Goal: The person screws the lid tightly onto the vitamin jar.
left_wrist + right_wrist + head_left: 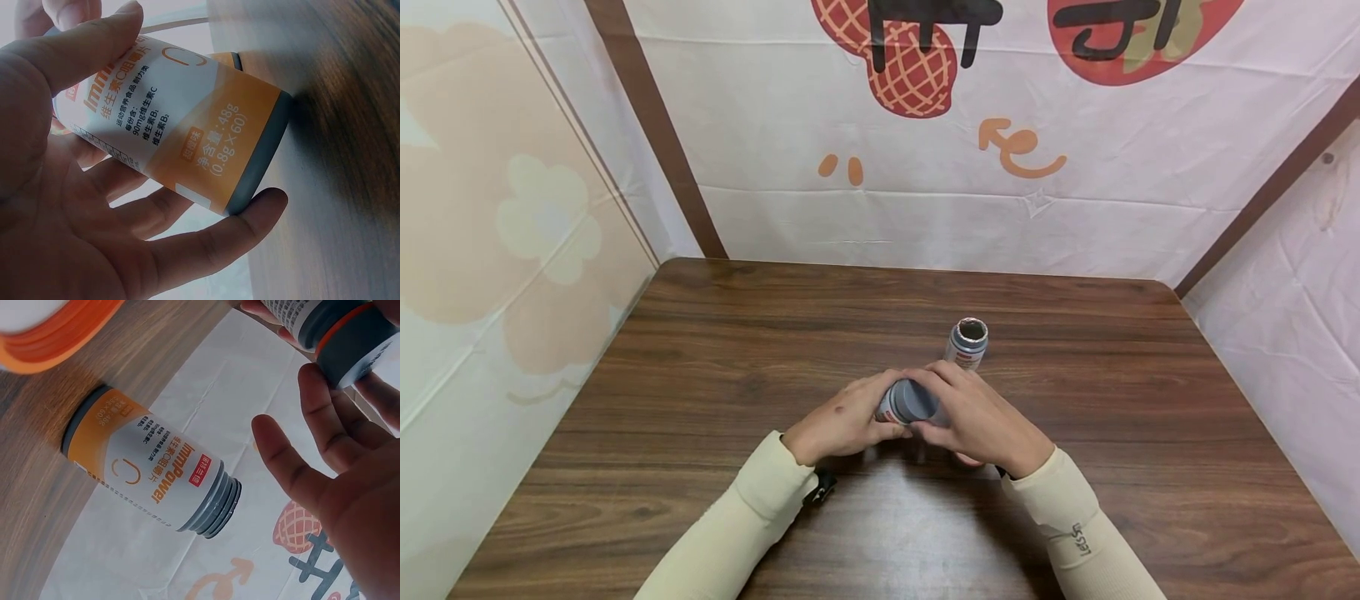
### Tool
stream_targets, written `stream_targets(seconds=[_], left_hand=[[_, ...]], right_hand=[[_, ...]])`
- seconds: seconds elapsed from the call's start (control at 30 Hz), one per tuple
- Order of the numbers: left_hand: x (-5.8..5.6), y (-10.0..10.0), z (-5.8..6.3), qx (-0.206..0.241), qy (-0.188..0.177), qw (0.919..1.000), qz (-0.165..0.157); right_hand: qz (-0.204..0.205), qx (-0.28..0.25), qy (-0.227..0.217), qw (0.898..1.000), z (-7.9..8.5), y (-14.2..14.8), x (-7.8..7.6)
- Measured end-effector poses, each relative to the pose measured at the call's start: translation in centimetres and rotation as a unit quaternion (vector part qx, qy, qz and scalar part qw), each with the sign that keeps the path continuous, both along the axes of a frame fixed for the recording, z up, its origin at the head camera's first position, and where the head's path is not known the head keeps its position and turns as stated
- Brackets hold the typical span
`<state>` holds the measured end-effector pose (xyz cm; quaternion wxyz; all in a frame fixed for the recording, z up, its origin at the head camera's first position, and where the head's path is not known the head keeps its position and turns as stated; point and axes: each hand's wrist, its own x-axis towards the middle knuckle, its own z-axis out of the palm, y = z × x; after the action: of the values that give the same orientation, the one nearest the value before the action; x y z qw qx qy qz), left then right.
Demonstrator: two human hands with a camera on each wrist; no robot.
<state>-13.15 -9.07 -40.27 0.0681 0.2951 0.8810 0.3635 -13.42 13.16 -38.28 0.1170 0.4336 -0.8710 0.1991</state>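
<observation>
My left hand [846, 417] grips a capped vitamin C tablet bottle [181, 119], with its thumb along the white and orange label and its fingers beneath. The bottle is tilted, its grey base close over the table in the left wrist view. My right hand [981, 412] pinches the dark grey cap [356, 347] between thumb and fingers; an orange ring shows under that cap. Just beyond my right hand stands a matching open bottle [153, 462], its threaded neck bare and torn foil round its mouth in the head view. An orange-rimmed loose lid [59, 340] lies under my right wrist.
The brown wood-grain table [760, 325] runs up to a white printed fabric wall [760, 125] at the back. More fabric hangs along the left and right sides. A small black object [822, 487] shows at my left cuff.
</observation>
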Motion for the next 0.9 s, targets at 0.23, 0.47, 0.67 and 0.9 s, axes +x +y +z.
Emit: stream_targets(seconds=[0.23,0.47,0.67,0.9], left_hand=[[-0.04,-0.07,-0.04,-0.005,0.001,1.0000,0.000],[-0.01,-0.11,-0.04,0.008,-0.010,0.9999,-0.002],[-0.06,-0.02,-0.13,-0.001,0.000,1.0000,0.003],[-0.06,-0.03,-0.17,0.001,-0.005,1.0000,0.001]], right_hand=[[0.016,0.002,0.014,1.000,0.00,0.11,-0.11],[0.032,0.003,0.014,0.999,-0.05,0.12,-0.28],[0.011,0.002,0.003,1.000,-0.13,0.15,-0.24],[0.026,0.005,0.019,0.999,-0.06,0.30,-0.28]])
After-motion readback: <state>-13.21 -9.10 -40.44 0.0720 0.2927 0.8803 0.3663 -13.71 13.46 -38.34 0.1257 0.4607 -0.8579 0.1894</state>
